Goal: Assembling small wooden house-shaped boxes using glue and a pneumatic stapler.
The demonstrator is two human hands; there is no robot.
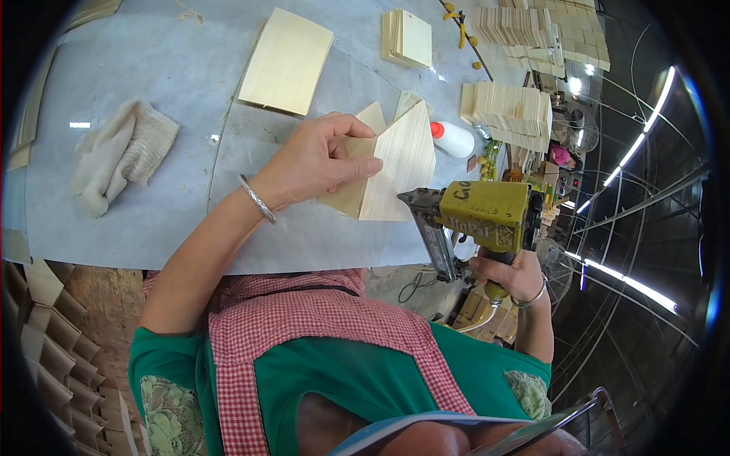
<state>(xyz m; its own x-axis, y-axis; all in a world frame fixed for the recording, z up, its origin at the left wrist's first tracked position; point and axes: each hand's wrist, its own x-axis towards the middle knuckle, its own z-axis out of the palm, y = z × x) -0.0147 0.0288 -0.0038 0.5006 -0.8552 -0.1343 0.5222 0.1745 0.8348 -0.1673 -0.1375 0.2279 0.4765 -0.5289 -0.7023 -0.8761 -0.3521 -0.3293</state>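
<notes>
Folded wooden piece (395,171): two thin pale panels meeting at an angle, standing on the worktop (175,220) near its near edge, right of centre. Grain visible on right panel; left panel darker, in shadow.

Left hand (319,159) laid over the left panel from the left. Fingers (356,131) curled over the top edge, thumb pressed against the panel face; closed on the wood. Metal bangle (257,199) at the wrist.

Right hand (508,275) wrapped tightly round the handle of a yellow nail gun (483,216), below and right of the piece. Grey nose of the gun pointing left, just beside the lower right corner of the right panel; contact there cannot be told. Second bangle on the right wrist.

Just behind the piece: more thin wooden shapes, partly hidden. White glue bottle with red cap (452,139) lying to the far right of the piece.

Far centre: flat pale plywood sheet (285,62); to its right a small stack of square panels (407,38). Far right: large stacks of thin cut slats (508,110).

Left: crumpled white cloth (122,156) on the grey worktop covering, well apart from the piece.

Near left, below worktop edge: rows of folded wooden pieces (53,342) stacked together.

Near centre: green top, red-checked apron.
</notes>
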